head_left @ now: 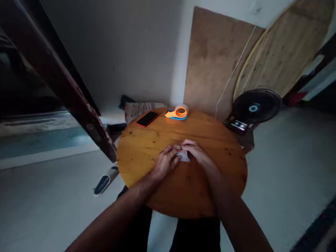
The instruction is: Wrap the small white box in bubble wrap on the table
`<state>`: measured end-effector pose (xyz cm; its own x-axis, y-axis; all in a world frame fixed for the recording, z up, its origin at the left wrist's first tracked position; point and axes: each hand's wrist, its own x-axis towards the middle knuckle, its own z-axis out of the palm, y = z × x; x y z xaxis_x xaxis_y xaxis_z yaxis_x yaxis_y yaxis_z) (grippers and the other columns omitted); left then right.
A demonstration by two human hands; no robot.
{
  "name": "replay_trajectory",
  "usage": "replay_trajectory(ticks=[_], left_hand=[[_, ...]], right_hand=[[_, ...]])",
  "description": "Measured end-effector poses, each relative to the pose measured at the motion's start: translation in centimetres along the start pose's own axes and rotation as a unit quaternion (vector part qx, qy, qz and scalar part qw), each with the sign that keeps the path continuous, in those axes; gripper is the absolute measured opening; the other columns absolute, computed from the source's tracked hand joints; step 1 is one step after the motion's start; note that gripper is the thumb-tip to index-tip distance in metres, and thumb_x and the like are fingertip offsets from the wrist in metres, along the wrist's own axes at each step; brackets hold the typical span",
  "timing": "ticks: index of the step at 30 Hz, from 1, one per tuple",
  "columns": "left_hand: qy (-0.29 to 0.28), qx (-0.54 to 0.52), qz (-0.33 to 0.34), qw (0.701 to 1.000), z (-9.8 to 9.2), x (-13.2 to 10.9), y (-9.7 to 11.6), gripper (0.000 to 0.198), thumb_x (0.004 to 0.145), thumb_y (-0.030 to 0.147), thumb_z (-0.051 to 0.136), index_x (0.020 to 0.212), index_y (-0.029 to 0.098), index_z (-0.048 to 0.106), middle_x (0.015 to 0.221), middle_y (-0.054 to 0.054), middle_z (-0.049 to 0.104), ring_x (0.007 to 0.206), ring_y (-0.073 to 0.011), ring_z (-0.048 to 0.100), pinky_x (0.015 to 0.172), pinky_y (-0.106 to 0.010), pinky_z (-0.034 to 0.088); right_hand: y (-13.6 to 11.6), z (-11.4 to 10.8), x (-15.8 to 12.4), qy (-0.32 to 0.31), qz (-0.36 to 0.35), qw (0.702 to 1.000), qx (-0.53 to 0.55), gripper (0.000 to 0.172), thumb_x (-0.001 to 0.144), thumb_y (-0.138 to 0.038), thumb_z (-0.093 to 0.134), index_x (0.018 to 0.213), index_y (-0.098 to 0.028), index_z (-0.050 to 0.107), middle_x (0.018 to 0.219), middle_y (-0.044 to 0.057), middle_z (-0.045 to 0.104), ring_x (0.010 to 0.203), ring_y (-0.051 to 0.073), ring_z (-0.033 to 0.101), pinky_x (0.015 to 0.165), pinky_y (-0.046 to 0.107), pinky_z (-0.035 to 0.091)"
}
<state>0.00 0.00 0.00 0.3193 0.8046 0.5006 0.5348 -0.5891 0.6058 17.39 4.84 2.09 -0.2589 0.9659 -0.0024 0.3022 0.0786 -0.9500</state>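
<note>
Both hands meet over the middle of a round wooden table. Between them is a small thin white piece, paper or plastic film; I cannot tell which. My left hand has its fingers closed at the left edge of this piece. From the other side, my right hand pinches at its upper edge, fingers bent. The fingertips partly hide the piece. Farther back on the table, beyond both hands, stands an orange and blue tape dispenser with a roll of clear tape.
A phone with a red edge lies at the table's back left, near a printed paper. On the right are a black round fan-like object and a lit device. A brown board leans on the wall behind.
</note>
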Motion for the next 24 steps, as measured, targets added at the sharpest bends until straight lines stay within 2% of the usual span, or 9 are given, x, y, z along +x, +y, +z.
replay_trajectory(ticks=[5,10,15,20,22,24], left_hand=[[-0.001,0.007,0.005,1.000,0.2,-0.2,-0.3,0.026,0.087,0.019,0.055,0.111,0.020,0.063,0.099,-0.008,0.060,0.092,-0.0190,0.060,0.086,-0.034,0.051],[0.002,0.016,0.000,1.000,0.3,-0.2,-0.6,0.026,0.088,0.024,0.054,0.112,0.020,0.060,0.100,-0.008,0.059,0.091,-0.0187,0.060,0.083,-0.032,0.051],[0.002,0.026,-0.005,1.000,-0.2,-0.3,-0.5,0.040,0.084,0.029,0.057,0.122,0.018,0.053,0.096,-0.007,0.060,0.084,-0.0191,0.059,0.077,-0.032,0.051],[0.066,0.006,-0.061,0.996,-0.5,-0.4,-0.8,0.045,0.074,0.016,0.055,0.119,0.017,0.053,0.088,-0.004,0.059,0.077,-0.0167,0.058,0.072,-0.028,0.049],[0.080,-0.006,-0.078,0.994,-0.5,-0.4,-1.0,0.045,0.071,0.011,0.053,0.116,0.017,0.055,0.086,-0.003,0.059,0.075,-0.0159,0.057,0.070,-0.027,0.049],[0.081,-0.017,-0.082,0.993,-0.5,-0.4,-1.1,0.046,0.069,0.009,0.052,0.114,0.017,0.056,0.089,-0.004,0.061,0.076,-0.0157,0.058,0.071,-0.027,0.049]], right_hand=[[-0.1,0.2,0.0,0.009,0.004,1.000,0.010,0.009,0.064,-0.029,0.058,0.062,-0.020,0.059,0.059,-0.003,0.055,0.061,0.013,0.047,0.058,0.026,0.033],[0.1,-0.2,-0.1,0.028,0.013,0.996,0.078,0.021,0.070,-0.041,0.062,0.069,-0.020,0.064,0.067,-0.001,0.063,0.063,0.014,0.052,0.061,0.026,0.038],[0.1,-0.6,-0.1,0.024,0.004,0.996,0.082,0.020,0.069,-0.040,0.065,0.072,-0.020,0.067,0.070,0.000,0.065,0.065,0.014,0.055,0.062,0.027,0.039],[0.5,-1.3,0.1,0.037,0.001,0.993,0.108,0.019,0.074,-0.038,0.063,0.079,-0.021,0.070,0.089,0.003,0.071,0.083,0.019,0.062,0.071,0.030,0.044],[0.5,-1.8,0.0,0.018,-0.016,0.993,0.111,0.018,0.075,-0.036,0.063,0.084,-0.022,0.070,0.096,0.004,0.071,0.093,0.021,0.063,0.079,0.033,0.046],[0.2,-2.3,-0.4,-0.027,-0.044,0.993,0.110,0.023,0.075,-0.031,0.064,0.095,-0.023,0.069,0.107,0.004,0.069,0.105,0.022,0.060,0.090,0.036,0.045]])
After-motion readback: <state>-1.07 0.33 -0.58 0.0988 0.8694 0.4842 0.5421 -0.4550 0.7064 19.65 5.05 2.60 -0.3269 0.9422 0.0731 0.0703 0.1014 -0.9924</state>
